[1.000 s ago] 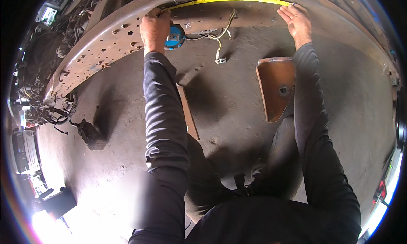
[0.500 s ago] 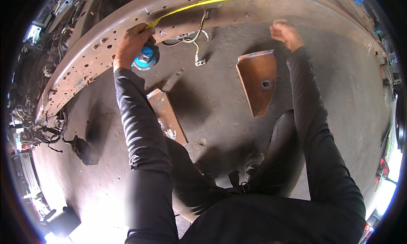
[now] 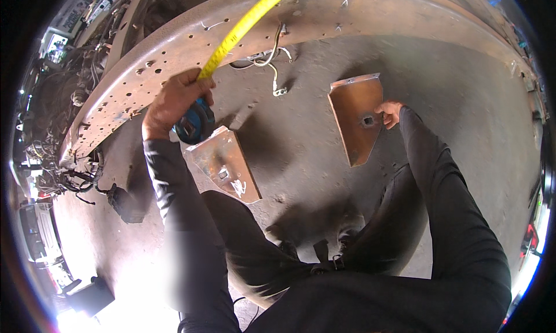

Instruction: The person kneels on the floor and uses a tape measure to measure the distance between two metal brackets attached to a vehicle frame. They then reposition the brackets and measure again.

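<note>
My left hand [image 3: 176,101] is wrapped round a blue and black tape measure [image 3: 196,122], held above the floor near the left bracket. Its yellow blade [image 3: 246,27] runs up past the picture's top edge, so its tip is out of view. My right hand [image 3: 392,114] is loosely bent, fingers apart and holding nothing. Its fingertips overlap the right edge of a brown steel bracket [image 3: 354,137] with a square hole; whether they touch it I cannot tell. A second steel bracket [image 3: 234,166], with white chalk marks, lies left of it on the floor.
A long rusty frame rail [image 3: 179,40] with many holes curves across the far side. A cable [image 3: 275,72] with a metal end hangs from it. Tangled wiring [image 3: 55,179] lies at the left, and a dark box-shaped object [image 3: 90,298] stands at the lower left.
My left hand has drawn back toward me with the tape measure, and the blade has swung away from the rail. My right hand has come down from the rail to the right bracket.
</note>
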Motion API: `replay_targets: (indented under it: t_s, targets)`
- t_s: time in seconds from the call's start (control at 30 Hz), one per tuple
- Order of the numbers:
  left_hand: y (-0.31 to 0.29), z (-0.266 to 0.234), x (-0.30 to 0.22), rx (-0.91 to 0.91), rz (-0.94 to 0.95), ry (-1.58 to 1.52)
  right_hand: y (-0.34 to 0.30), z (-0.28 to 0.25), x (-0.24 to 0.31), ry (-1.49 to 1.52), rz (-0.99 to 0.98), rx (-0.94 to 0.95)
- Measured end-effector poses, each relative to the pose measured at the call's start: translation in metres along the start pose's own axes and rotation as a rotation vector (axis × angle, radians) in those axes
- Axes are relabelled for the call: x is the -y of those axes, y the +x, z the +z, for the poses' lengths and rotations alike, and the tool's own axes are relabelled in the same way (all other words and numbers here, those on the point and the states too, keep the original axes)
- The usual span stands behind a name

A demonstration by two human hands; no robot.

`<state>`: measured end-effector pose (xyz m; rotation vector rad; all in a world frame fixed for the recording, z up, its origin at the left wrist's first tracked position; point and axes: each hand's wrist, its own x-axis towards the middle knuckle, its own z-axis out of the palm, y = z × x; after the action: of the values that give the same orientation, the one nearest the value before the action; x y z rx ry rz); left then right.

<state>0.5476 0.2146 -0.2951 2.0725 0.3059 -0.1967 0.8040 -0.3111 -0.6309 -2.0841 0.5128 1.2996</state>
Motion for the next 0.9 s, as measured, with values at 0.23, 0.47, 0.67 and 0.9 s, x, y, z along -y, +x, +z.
replay_targets:
  t_s: [0.23, 0.47, 0.67, 0.9]
  targets:
    - [-0.024, 0.026, 0.014, 0.105, -0.089, -0.040, 0.025, 0.001, 0.001, 0.264, 0.045, -0.028]
    - [-0.004, 0.030, 0.022, 0.148, -0.071, 0.032, -0.032, -0.009, 0.024, 0.139, -0.216, 0.027]
    - [0.004, 0.033, 0.023, 0.217, -0.152, 0.171, -0.102, 0.022, 0.078, -0.229, -0.423, 0.199]
    - [0.004, 0.027, 0.041, 0.227, -0.212, 0.281, -0.126, 0.056, 0.099, -0.359, -0.453, 0.083]
